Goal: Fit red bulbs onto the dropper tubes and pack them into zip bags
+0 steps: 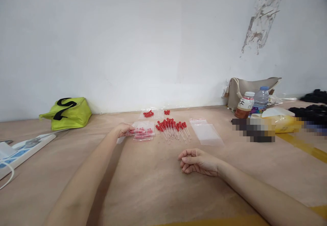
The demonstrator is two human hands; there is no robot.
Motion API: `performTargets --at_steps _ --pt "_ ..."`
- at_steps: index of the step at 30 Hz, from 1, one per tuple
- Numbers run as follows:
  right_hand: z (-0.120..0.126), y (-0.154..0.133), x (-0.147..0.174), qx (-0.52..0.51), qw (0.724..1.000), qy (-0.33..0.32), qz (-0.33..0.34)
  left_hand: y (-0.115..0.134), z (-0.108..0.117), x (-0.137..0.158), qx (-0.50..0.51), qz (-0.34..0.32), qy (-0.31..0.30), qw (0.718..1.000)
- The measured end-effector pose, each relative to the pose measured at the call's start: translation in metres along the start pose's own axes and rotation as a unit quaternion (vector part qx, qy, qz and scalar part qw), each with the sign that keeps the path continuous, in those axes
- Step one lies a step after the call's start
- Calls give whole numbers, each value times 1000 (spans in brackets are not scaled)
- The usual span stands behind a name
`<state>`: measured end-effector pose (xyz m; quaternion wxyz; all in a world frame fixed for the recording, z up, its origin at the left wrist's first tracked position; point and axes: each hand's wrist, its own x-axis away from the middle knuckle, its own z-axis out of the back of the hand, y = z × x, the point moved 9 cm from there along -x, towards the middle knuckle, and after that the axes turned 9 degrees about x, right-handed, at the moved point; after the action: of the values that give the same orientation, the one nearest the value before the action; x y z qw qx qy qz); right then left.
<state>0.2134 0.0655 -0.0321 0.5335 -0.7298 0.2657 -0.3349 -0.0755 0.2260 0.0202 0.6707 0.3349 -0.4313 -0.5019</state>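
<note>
L hand [123,129] pinches a dropper bag [133,131] at its left end, best laid flat w/ the bag pile [144,136]; R hand [198,161] loosely curled, empty.

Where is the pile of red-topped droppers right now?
In the head view, the red-topped droppers lie near the middle, between the filled bags at the left hand and the flat clear bags on the right.

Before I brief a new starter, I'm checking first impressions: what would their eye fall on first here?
Probably the red-topped droppers, fanned out near the centre. The lime-green bag, farther left, stands out next. Then comes the left hand, at the clear bags just left of the droppers.
</note>
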Motion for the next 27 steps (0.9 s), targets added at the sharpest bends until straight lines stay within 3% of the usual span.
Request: performTargets --at_steps 3,7,11,15,18,20,22,23,27 --pt "1 0 0 0 1000 -1 -1 -3 25 -4 -96 -33 64 993" --pt "1 0 0 3 1000 -4 8 -7 57 2 -210 -103 140 962" --pt "1 -1 1 9 1000 -6 12 -27 59 18 -282 -174 105 938" --pt "-1 -3 2 9 1000 -3 17 -62 69 46 -324 -181 95 924" --pt "1 -2 1 21 999 25 20 -84 81 82 -375 -178 111 903" --pt "11 -4 1 61 994 86 39 -94 82 117 -388 -194 101 895" --pt "30 -12 3 142 972 175 63 -95 80 156 -371 -227 82 896" --pt "41 -19 5 195 953 221 76 -95 72 175 -359 -247 43 899" --pt "79 -66 3 418 825 358 129 -83 27 227 -308 -266 -117 906"
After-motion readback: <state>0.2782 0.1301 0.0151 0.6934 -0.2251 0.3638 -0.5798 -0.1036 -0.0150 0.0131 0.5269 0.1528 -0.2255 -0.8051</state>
